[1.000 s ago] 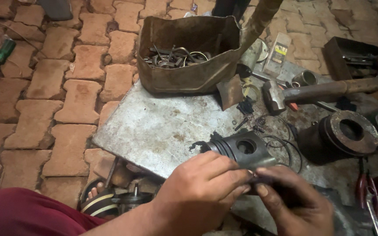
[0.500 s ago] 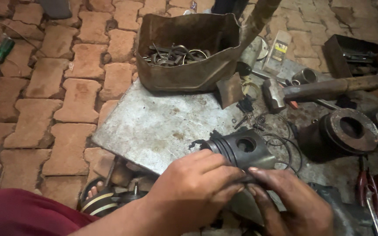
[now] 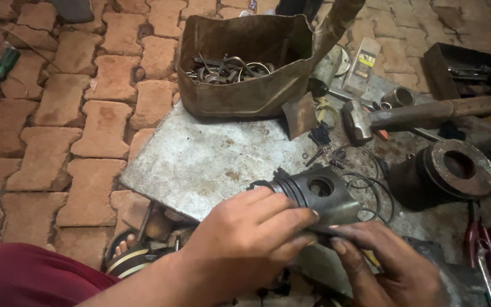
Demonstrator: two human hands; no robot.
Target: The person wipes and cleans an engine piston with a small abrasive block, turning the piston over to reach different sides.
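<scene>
Barely shifted since earlier, both hands clamp the grey ringed metal piston [image 3: 313,193]: left hand [image 3: 245,233] above, right hand [image 3: 387,267] beneath, near the steel sheet's [image 3: 200,159] front edge.

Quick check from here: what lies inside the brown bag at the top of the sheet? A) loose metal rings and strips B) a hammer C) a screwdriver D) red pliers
A: the open bag holds a tangle of metal rings; the hammer lies on the sheet to its right.
</scene>
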